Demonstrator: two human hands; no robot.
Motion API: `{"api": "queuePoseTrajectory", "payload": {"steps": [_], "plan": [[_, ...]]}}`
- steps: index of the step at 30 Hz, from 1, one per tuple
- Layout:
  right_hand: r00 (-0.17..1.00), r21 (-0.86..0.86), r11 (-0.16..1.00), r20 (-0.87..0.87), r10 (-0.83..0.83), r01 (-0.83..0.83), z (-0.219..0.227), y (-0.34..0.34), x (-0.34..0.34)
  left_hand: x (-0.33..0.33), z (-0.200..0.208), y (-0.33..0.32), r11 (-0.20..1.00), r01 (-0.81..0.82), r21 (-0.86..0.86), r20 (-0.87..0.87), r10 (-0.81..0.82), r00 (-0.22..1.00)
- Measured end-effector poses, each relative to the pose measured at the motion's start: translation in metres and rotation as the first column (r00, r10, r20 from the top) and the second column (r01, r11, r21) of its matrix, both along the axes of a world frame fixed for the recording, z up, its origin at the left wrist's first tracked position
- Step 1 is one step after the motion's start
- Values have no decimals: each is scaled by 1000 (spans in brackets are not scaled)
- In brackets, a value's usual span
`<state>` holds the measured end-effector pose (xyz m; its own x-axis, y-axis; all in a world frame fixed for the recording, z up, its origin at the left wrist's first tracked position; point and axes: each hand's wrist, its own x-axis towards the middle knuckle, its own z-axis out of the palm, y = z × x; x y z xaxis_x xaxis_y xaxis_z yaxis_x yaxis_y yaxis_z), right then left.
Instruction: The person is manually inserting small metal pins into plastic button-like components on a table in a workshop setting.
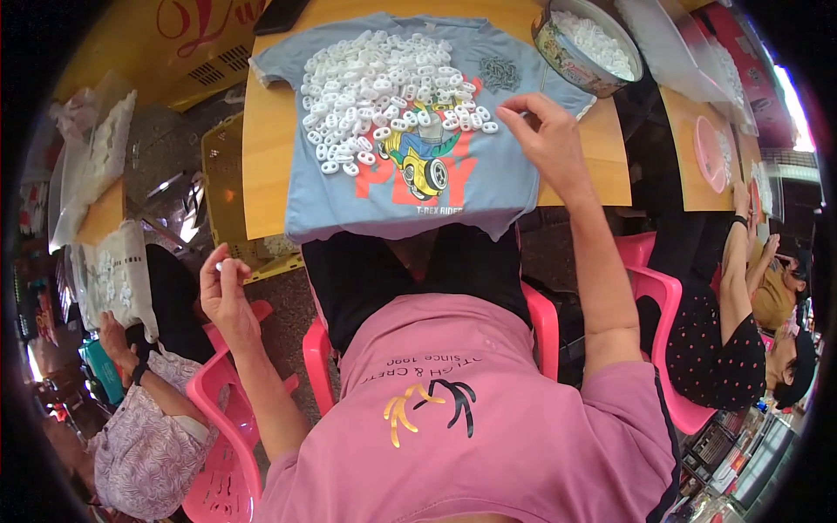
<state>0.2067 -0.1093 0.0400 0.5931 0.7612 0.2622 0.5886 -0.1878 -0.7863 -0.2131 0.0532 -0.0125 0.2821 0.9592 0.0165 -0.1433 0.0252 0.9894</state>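
Note:
A heap of small white plastic pieces with two holes each (375, 78) lies on a blue printed T-shirt (331, 205) spread over the table and down its near edge. Right of the heap is a small pile of tiny dark grey metal bits (499, 74). My right hand (551, 144) hovers over the shirt's right side, thumb and forefinger tips drawn together beside these bits; anything between them is too small to make out. Low on the left, off the table edge, my left hand (228, 292) is closed with a small white piece (220, 265) at its fingertips.
A round tin (568, 63) of white pieces stands at the table's (270, 166) back right. A dark flat object (279, 15) lies at the far left. Co-workers sit on both sides on pink chairs (667, 336). A yellow crate (223, 187) stands left of the table.

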Motion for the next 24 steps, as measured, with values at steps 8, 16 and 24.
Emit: {"api": "queuePoseTrajectory", "payload": {"steps": [8, 16, 24], "plan": [[912, -268, 962, 406, 58, 58, -16, 0, 16, -45, -121, 22, 987, -158, 15, -492, 144, 858], [958, -351, 932, 287, 11, 94, -7, 7, 22, -26, -89, 19, 935, -143, 325, -619, 325, 715], [879, -332, 943, 457, 133, 30, -9, 7, 28, 82, 22, -8, 767, 91, 636, -470, 290, 834]]}}
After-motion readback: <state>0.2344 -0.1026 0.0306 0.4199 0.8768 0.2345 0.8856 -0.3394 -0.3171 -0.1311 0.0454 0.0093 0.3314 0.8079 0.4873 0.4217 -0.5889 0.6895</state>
